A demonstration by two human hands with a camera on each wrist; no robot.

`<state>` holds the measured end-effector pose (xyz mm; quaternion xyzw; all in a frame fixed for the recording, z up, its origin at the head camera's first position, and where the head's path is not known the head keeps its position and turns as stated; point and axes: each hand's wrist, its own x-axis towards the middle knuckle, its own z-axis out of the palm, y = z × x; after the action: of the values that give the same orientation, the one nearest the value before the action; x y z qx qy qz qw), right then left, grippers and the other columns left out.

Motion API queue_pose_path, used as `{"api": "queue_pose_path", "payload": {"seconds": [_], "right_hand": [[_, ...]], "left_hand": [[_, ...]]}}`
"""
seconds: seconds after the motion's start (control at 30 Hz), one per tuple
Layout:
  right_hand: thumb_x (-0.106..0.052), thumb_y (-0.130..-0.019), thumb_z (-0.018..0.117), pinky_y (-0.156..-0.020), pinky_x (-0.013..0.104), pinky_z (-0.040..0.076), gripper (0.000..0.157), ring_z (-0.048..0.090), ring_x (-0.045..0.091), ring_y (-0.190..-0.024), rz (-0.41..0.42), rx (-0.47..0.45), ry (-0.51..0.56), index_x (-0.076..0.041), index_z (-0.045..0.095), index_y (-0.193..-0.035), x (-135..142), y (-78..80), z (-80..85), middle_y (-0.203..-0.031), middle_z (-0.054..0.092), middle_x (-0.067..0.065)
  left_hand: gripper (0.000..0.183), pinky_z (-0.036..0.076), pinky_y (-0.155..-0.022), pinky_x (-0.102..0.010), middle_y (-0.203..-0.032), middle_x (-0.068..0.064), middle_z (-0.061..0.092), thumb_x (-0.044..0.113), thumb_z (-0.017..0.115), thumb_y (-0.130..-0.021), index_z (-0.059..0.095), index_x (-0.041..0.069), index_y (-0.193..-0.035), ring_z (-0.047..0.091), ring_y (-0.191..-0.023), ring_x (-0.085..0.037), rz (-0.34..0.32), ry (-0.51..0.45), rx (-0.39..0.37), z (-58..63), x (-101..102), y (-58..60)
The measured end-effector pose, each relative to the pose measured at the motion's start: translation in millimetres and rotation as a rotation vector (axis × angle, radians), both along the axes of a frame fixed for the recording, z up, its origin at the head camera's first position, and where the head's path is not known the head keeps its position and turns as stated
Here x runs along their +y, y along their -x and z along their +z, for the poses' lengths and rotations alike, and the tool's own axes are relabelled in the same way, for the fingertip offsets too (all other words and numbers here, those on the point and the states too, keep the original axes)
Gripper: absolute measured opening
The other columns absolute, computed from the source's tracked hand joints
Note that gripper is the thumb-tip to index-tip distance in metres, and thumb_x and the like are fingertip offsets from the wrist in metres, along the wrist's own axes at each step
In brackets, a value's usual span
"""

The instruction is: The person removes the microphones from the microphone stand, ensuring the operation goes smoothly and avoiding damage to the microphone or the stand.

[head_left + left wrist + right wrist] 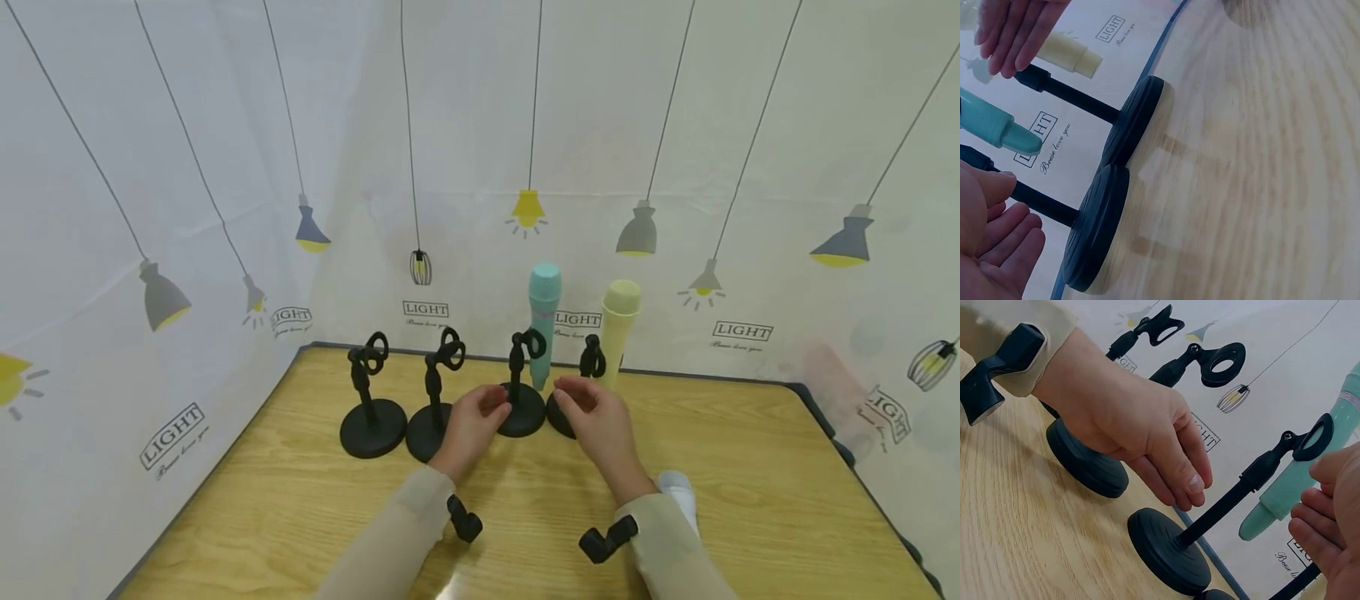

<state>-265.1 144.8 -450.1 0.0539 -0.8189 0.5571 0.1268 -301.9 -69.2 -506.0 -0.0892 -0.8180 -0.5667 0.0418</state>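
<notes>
My left hand point(474, 421) is just left of the third microphone stand point(522, 423), fingers loosely bent and holding nothing. On that stand's other side my right hand point(602, 425) hovers before the fourth stand point(592, 354), also with nothing in its fingers; the left wrist view shows its fingers point(1013, 37) extended. A teal microphone point(545, 287) rises at the third stand's ring clip point(1317, 439), its tail point(1257, 522) above the table. Behind the fourth stand's clip is a yellow microphone point(622, 300); the right hand partly hides its lower end.
Two more black stands point(373, 429) point(433, 383) stand to the left, their ring clips holding nothing. A white microphone point(678, 492) lies by my right forearm, partly covered by the sleeve. Lamp-printed cloth point(465, 167) walls in the wooden table point(750, 467).
</notes>
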Motion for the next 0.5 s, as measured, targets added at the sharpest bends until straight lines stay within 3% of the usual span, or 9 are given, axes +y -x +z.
{"api": "queue_pose_path", "payload": {"seconds": [0.2, 0.5], "right_hand": [[-0.014, -0.106, 0.071, -0.105, 0.046, 0.061, 0.032, 0.073, 0.036, -0.124, 0.000, 0.009, -0.026, 0.001, 0.071, -0.134, -5, 9.3, -1.1, -0.134, 0.074, 0.021], [-0.015, -0.106, 0.070, -0.109, 0.048, 0.058, 0.044, 0.067, 0.039, -0.135, -0.016, -0.040, -0.048, 0.000, 0.063, -0.146, -14, 19.6, -6.1, -0.148, 0.066, 0.024]], "left_hand": [[0.042, 0.057, -0.110, -0.051, -0.146, -0.016, 0.069, 0.016, 0.068, -0.108, 0.062, 0.004, -0.148, 0.066, -0.135, -0.035, 0.020, 0.016, -0.013, 3.3, 4, 9.9], [0.046, 0.055, -0.113, -0.051, -0.147, -0.018, 0.068, 0.016, 0.068, -0.108, 0.059, 0.001, -0.151, 0.064, -0.138, -0.036, 0.012, -0.038, -0.065, 6.2, 9, 21.2]]}}
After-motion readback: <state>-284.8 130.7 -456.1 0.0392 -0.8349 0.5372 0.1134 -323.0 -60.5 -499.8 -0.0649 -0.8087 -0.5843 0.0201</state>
